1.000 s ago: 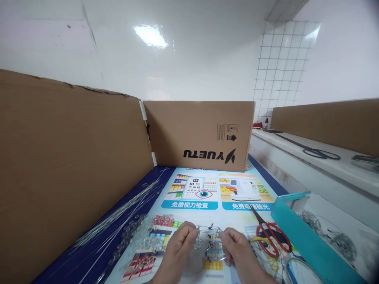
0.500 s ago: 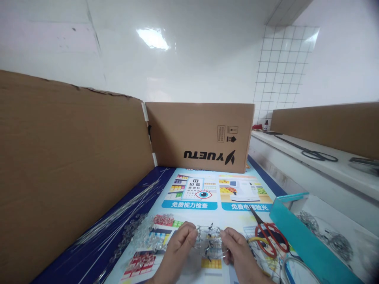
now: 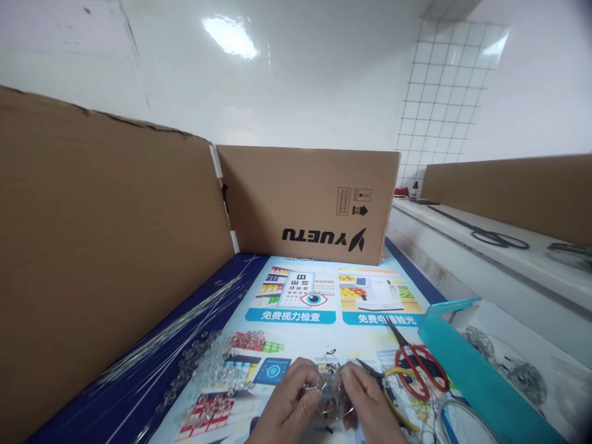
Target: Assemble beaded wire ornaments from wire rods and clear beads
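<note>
Between my two hands is a see-through piece of clear beads and wire, with dark twisted bits along its middle. My left hand pinches its left side, thumb bent over the front. Its right side is in the closed fingers of my right hand. The fingers cover much of the piece, so its full shape is hidden. Just right of my right hand lie yellow-handled pliers and red-handled scissors. Loose clear beads are spread to the left of my left hand.
Thin straight wires lie along the left side. Cardboard panels stand at the back and left. A turquoise-edged box at right holds round wire pieces. Near it is a wire coil. Large dark scissors rest on the ledge.
My hands have come closer together, and more of the beaded wire piece is covered by my fingers. My left thumb has bent over it. The view has shifted slightly.
</note>
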The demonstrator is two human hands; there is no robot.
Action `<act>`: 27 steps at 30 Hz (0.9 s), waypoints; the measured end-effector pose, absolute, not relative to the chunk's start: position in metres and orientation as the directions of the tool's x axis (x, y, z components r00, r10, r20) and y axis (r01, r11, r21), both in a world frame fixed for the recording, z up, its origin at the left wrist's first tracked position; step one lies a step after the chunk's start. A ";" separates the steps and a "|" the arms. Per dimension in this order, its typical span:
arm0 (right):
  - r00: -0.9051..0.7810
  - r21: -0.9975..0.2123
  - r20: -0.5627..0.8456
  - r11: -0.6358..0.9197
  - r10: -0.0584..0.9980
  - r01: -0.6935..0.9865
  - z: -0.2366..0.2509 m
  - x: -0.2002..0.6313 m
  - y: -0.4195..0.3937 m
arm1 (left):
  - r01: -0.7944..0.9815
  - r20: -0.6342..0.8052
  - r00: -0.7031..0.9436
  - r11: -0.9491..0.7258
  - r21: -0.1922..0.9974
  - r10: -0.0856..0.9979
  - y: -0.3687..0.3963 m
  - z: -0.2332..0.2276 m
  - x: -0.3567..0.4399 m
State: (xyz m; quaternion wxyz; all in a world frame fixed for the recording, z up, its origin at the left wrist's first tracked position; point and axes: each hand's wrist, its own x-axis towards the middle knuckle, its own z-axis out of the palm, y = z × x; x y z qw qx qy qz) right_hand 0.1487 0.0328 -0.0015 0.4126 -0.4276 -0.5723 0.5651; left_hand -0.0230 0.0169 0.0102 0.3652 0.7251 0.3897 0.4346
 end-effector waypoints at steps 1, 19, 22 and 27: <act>-0.309 -1.000 -0.009 -0.008 0.951 0.006 -0.002 0.149 0.034 | 0.242 0.338 0.318 -0.421 0.874 0.886 0.017 0.012 -0.024; -0.204 -0.994 0.005 -0.018 0.979 -0.110 0.004 0.149 0.027 | 0.150 0.342 0.078 -0.350 0.924 0.936 0.006 0.027 -0.023; -0.207 -0.996 0.023 0.005 0.978 -0.087 0.001 0.151 0.028 | 0.148 0.364 0.051 -0.367 0.918 0.930 0.005 0.028 -0.023; -0.238 -0.991 0.057 0.027 0.970 -0.128 0.000 0.152 0.027 | 0.119 0.354 -0.023 -0.349 0.930 0.935 0.004 0.026 -0.023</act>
